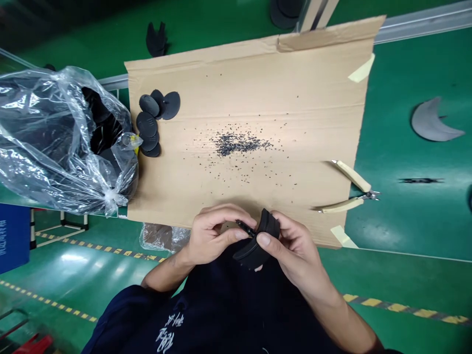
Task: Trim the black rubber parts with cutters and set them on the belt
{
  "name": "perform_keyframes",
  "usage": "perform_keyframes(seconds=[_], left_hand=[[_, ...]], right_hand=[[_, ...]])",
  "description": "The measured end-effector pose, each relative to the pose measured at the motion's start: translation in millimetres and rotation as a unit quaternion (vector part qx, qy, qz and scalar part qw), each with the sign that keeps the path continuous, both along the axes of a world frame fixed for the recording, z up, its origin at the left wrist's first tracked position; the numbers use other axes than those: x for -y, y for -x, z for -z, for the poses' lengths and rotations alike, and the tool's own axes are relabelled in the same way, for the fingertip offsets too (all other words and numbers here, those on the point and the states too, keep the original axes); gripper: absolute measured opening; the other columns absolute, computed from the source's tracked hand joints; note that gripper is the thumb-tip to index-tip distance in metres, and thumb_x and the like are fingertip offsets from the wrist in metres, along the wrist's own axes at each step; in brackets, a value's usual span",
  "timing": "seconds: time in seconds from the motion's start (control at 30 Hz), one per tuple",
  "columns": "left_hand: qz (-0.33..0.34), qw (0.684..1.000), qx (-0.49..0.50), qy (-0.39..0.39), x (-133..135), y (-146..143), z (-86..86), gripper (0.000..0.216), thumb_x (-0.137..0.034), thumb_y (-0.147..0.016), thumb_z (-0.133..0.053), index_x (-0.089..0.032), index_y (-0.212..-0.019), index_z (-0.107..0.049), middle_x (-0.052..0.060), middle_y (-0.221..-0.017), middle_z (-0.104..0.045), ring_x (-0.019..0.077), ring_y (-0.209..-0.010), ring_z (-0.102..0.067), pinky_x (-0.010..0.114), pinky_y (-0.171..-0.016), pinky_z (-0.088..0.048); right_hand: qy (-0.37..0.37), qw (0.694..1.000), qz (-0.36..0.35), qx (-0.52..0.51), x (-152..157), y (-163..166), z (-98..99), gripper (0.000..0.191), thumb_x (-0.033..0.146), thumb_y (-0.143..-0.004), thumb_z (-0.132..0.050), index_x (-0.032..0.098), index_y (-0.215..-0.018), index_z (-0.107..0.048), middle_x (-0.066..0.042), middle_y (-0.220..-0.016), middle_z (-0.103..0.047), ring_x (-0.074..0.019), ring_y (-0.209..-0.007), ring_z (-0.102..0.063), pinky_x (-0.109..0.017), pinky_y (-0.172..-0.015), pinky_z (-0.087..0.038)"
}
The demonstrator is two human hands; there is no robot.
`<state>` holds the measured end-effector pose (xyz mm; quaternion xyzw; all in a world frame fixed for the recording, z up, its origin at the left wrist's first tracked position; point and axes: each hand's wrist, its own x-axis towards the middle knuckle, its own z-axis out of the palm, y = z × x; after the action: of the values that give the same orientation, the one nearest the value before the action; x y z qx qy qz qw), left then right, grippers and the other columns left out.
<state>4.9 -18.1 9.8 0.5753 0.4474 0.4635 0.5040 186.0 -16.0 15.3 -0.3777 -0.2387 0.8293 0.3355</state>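
At the table's near edge, my right hand (297, 248) grips a curved black plastic part (268, 227), thumb on its near face. My left hand (216, 233) pinches a slim black piece (246, 227) between thumb and fingers. Its tip meets the curved part, and its exact kind is hard to make out. Beyond the hands, a pile of small black bits (239, 144) is scattered over a cardboard sheet (313, 123). To the right lie spread nippers with cream handles (350, 174), jaws past the cardboard's edge.
A clear plastic bag (44, 142) of black parts stands at the left. Beside it lie several black oval discs (149, 123). On the green surface at right are a grey crescent-shaped part (431, 120) and a thin black strip (421, 180). Tape (362, 69) holds the cardboard's corner.
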Motion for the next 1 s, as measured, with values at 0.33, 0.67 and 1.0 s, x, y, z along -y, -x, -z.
perform_keyframes(seconds=[0.33, 0.67, 1.0], left_hand=[[-0.014, 0.999, -0.029, 0.008, 1, -1, -3.0, 0.028, -0.038, -0.1, -0.059, -0.015, -0.093, -0.074, 0.005, -0.081, -0.072, 0.0124, -0.075, -0.068, 0.023, -0.071, -0.055], [-0.021, 1.0, -0.015, 0.017, 1, -2, -2.6, 0.025, -0.037, -0.1, -0.059, -0.017, -0.093, -0.072, 0.005, -0.083, -0.071, 0.0141, -0.079, -0.067, 0.026, -0.074, -0.054], [-0.027, 0.971, 0.148, 0.184, 0, -2, 9.5, 0.048, -0.056, -0.102, -0.045, -0.018, -0.089, -0.069, 0.005, -0.08, -0.067, 0.0161, -0.078, -0.065, 0.029, -0.077, -0.053]], right_hand=[[0.107, 0.987, -0.043, -0.114, -6, 4, 1.0, 0.027, 0.04, -0.086, -0.076, 0.019, -0.083, -0.059, 0.006, -0.055, -0.061, -0.0079, -0.036, -0.053, -0.017, -0.036, -0.044], [0.006, 1.0, -0.028, -0.009, -1, 4, 4.6, 0.028, 0.044, -0.089, -0.072, 0.021, -0.084, -0.058, 0.005, -0.064, -0.06, -0.0095, -0.05, -0.058, -0.022, -0.051, -0.051], [-0.111, 0.985, 0.02, 0.13, -6, 2, 9.7, 0.02, 0.04, -0.085, -0.077, 0.024, -0.089, -0.066, 0.002, -0.083, -0.06, -0.0128, -0.073, -0.055, -0.027, -0.072, -0.051]])
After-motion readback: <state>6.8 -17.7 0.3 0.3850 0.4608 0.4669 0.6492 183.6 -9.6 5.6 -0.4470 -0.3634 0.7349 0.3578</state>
